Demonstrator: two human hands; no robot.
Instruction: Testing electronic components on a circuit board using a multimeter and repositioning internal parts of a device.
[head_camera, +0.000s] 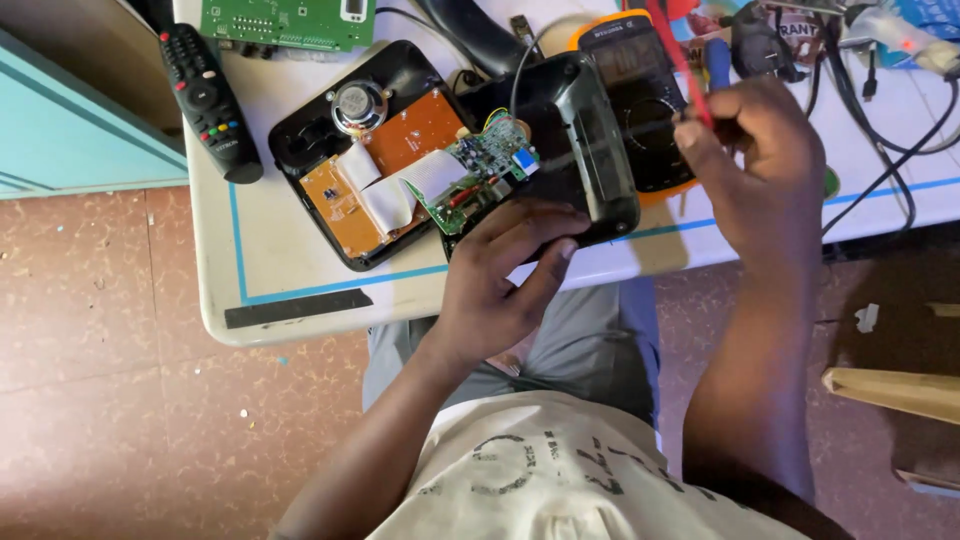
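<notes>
An opened black device lies on the white table (270, 260). Its back half (330, 150) shows an orange circuit board (400, 150), a round speaker (358, 107) and white ribbon cables (395, 190). My left hand (500, 275) grips the near edge of the black front half (575, 150), beside a small green circuit board (480, 170). My right hand (760, 165) pinches a red probe (685, 65) over a yellow-cased multimeter (630, 70).
A black remote control (208, 100) lies at the table's left, a green circuit board (290, 22) at the far edge. Black cables (880, 150) and tools crowd the far right. A teal cabinet (70, 120) stands left; a tiled floor (120, 380) lies below.
</notes>
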